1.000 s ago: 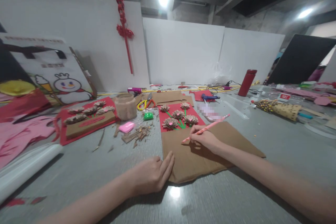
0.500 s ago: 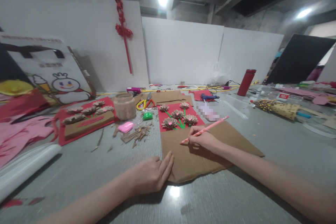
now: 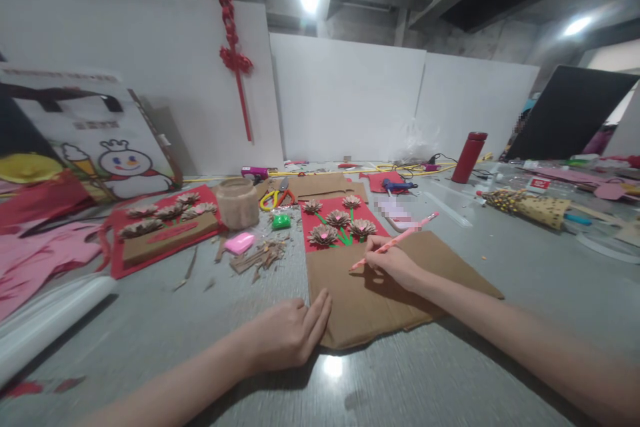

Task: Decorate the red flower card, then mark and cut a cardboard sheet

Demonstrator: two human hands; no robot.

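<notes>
A pink pencil [image 3: 397, 240] is pinched in my right hand [image 3: 393, 263], its point down at the cardboard sheet [image 3: 400, 307] and its eraser end up to the right. No drawn line can be made out. At the sheet's lower left edge, my left hand [image 3: 290, 330] holds the cardboard, two fingers laid over the edge and the others curled. The far end of the sheet overlaps a red card [image 3: 310, 210] with several brown paper flowers and green stems.
Left of the sheet are brown scraps [image 3: 257, 260], a pink clay packet [image 3: 240, 243], a green packet [image 3: 281, 221], a jar [image 3: 238, 203] and scissors [image 3: 277, 197]. A glue gun [image 3: 399, 185] and red bottle [image 3: 469, 157] stand farther back. A white roll [image 3: 55, 320] lies at left.
My right hand and the pencil have shifted slightly to the right and away from me over the cardboard. My left hand and the sheet stay put.
</notes>
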